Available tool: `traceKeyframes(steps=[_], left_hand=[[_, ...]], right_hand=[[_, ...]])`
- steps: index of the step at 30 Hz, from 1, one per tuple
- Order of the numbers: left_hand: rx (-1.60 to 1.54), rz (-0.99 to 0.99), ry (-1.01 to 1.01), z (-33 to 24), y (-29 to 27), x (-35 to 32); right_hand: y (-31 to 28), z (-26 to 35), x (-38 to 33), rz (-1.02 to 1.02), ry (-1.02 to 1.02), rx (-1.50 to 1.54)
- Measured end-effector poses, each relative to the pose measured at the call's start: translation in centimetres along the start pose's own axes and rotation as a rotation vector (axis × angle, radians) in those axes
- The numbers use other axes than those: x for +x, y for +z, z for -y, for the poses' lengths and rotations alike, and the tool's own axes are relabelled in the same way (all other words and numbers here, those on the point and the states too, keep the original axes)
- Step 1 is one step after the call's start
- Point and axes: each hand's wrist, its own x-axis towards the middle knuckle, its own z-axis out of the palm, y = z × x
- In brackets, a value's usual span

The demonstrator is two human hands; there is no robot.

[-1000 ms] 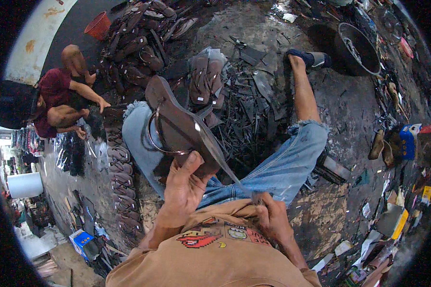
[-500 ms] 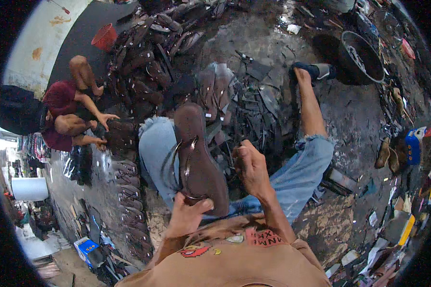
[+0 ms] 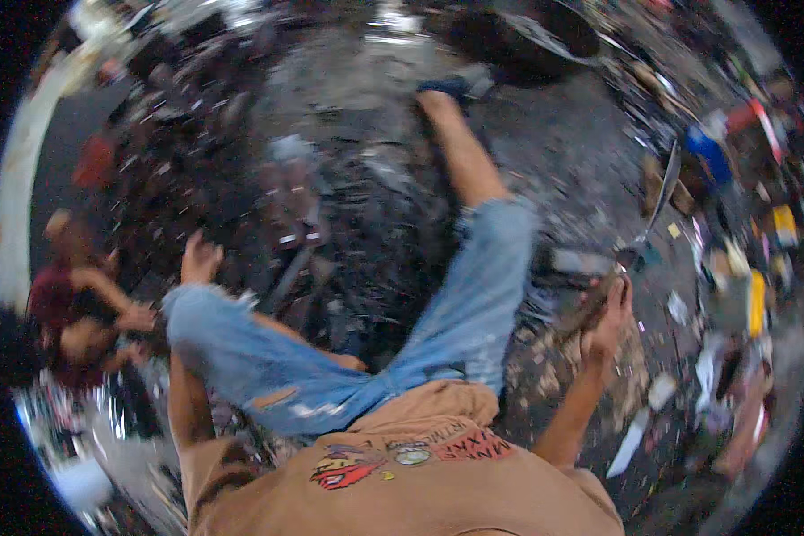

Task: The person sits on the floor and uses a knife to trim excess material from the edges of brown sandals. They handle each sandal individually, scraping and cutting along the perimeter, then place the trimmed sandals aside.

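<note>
Head view, R hand (image 3: 607,322) w/ blade-like tool (image 3: 665,189) (blurry), lettering (image 3: 475,448) on tan tee (image 3: 438,500)

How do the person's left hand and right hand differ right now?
Place: the left hand is just beyond the left knee; the right hand is out beside the right leg.
Hold: the right hand grips a long, shiny blade-like tool; nothing can be made out in the left hand.
Pose: the left hand looks spread, the right hand curled.
Both are bare.
</note>
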Motion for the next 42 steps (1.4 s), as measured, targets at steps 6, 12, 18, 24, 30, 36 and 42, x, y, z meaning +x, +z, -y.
traceKeyframes(steps=[6,12,18,24,30,36,42], left_hand=[[0.346,0.25,-0.529,3.6,9.0,-15.5],[0.359,0.276,-0.579,1.9,10.1,-14.8],[0.367,0.194,-0.636,2.5,6.9,-15.2],[0.259,0.15,-0.612,1.6,6.2,-13.0],[-0.04,-0.117,-0.61,-0.6,-3.6,-8.1],[-0.504,-0.232,-0.376,-10.4,-10.6,-2.8],[-0.8,-0.234,-0.065,-29.6,-6.6,-5.3]], right_hand=[[-10.5,-9.1,4.6,-0.153,0.107,-0.175],[-13.9,-16.8,7.0,-0.176,-0.067,-0.797],[-13.5,-12.0,-0.5,-0.352,0.123,-0.848],[-11.9,-14.8,5.5,-0.207,-0.016,-0.703],[-17.5,-14.0,-0.5,-0.397,-0.111,-0.791],[-10.6,-11.4,4.9,-0.308,-0.593,-1.338],[-10.2,-16.7,-2.6,0.033,-0.215,-0.895]])
